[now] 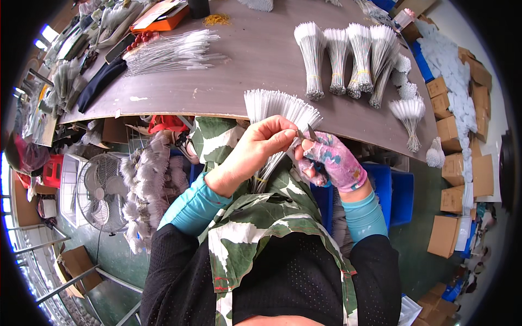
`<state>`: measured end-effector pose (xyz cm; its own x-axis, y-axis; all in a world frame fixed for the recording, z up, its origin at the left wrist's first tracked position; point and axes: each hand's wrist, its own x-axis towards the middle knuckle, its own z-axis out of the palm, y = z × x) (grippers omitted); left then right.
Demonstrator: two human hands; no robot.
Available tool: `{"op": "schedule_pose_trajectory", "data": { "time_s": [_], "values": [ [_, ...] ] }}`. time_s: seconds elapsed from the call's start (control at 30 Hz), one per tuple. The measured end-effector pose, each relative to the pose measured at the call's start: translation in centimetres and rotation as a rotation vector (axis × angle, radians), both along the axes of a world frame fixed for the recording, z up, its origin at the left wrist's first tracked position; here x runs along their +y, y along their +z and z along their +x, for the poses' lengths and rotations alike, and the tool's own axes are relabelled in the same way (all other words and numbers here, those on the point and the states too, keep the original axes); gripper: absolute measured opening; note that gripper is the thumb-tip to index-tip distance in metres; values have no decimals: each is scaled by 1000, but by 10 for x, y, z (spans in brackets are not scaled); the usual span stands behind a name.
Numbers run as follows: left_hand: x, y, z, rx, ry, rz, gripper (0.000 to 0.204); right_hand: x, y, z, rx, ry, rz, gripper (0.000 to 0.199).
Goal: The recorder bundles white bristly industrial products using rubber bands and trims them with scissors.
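Note:
A bundle of thin wire brushes with white bristles (280, 106) stands upright on my lap, fanned out at the top against the table's edge. My bare left hand (263, 144) is closed in a pinch just in front of the bristles. Whatever lies between its fingertips is too small to make out. My right hand (340, 163), in a stained pink glove, is closed around a small metal tool (311, 133) with dark pointed tips. Those tips are close to my left fingertips. The tool's handles are mostly hidden by the glove.
Several tied brush bundles (359, 60) stand on the brown table (244, 60), with loose brushes (174, 51) at its left. An orange box (168, 19) sits behind them. Below are a fan (100, 193) at left and blue bins (401, 198) at right. Cardboard boxes (443, 236) line the right.

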<state>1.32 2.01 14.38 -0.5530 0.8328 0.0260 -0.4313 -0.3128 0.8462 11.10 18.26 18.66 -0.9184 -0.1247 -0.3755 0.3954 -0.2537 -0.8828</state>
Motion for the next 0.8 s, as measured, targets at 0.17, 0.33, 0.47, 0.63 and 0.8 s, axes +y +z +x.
{"op": "schedule_pose_trajectory", "data": {
  "time_s": [0.17,0.33,0.47,0.63,0.8],
  "values": [
    [-26,-18,3,235,181,-214,11,91,-32,8,311,-493,-866,20],
    [-15,-13,1,0,-15,-151,19,50,-26,14,182,-525,-165,26],
    [-18,-2,-4,-117,-9,-195,20,19,-31,9,129,-335,-73,26],
    [-26,1,-8,-123,-72,-168,17,-14,-13,-6,83,-210,32,18],
    [-24,-5,-10,-125,-30,-111,15,-27,-9,-17,87,-308,52,14]
  ]
}}
